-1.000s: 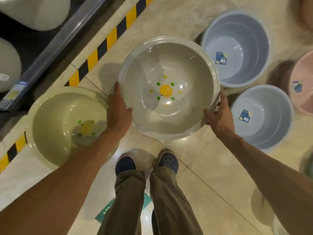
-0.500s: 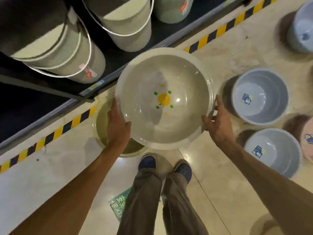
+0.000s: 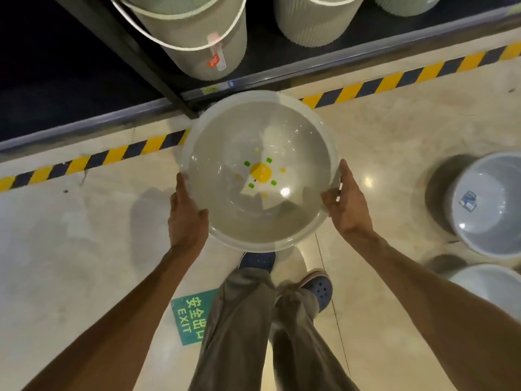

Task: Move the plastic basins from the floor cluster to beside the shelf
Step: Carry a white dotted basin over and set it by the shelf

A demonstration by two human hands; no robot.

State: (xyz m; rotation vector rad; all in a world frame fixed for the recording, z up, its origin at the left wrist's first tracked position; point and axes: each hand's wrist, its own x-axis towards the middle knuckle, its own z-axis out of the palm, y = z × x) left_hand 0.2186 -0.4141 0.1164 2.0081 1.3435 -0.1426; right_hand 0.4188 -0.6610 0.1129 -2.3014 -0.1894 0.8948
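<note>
A translucent, pale grey plastic basin [image 3: 259, 170] is held above the floor [image 3: 70, 235], its far rim over the yellow-and-black striped tape [image 3: 380, 83] that runs along the foot of the shelf [image 3: 282, 71]. The basin is round and shallow, with a broad rolled rim and a printed motif on its bottom: a yellow disc ringed by small green and yellow dots. The floor tiles are seen through its wall.

Compared with half a second earlier, the greenish basin that lay under the left forearm is no longer in view, the shelf edge is seen more square-on, and only two blue-grey tubs [image 3: 485, 207] are left at the right edge.

The rim is gripped at its near left side by the left hand [image 3: 186, 213], thumb laid over the lip and fingers hidden beneath. The near right side is gripped likewise by the right hand [image 3: 346, 204], thumb on top, fingers curled under. Both forearms are extended forward, roughly level.
</note>
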